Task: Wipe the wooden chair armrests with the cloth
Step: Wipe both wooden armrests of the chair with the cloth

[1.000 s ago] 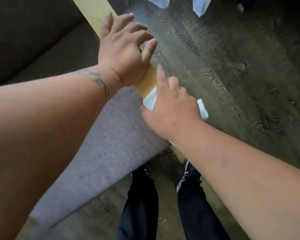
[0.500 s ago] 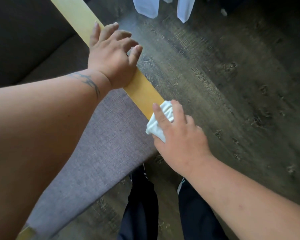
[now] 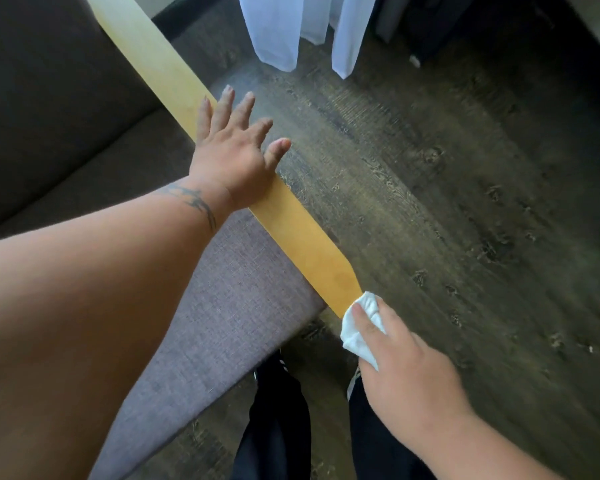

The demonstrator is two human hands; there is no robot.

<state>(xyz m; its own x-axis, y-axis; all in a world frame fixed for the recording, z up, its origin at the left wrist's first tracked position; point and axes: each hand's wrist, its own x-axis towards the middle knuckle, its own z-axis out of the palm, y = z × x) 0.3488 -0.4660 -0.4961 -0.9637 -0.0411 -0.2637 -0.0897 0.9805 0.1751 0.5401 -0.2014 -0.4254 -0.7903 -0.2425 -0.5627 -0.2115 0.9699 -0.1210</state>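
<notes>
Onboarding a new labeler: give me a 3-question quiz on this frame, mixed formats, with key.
1. True or false: the left hand rests open on the wooden armrest.
2. The white cloth is held at: A) the armrest's near end B) its far end C) the seat cushion.
3. Fill in: the cloth is gripped by the ____ hand.

Key: 1 true; 2 A; 3 right.

Left hand (image 3: 231, 157) flat on wooden armrest (image 3: 302, 237), fingers spread, mid-length. Right hand (image 3: 406, 375) grips bunched white cloth (image 3: 359, 327) pressed at armrest's near tip. Grey seat cushion (image 3: 222, 306) to the left; dark wood floor (image 3: 447, 202) to the right.
</notes>
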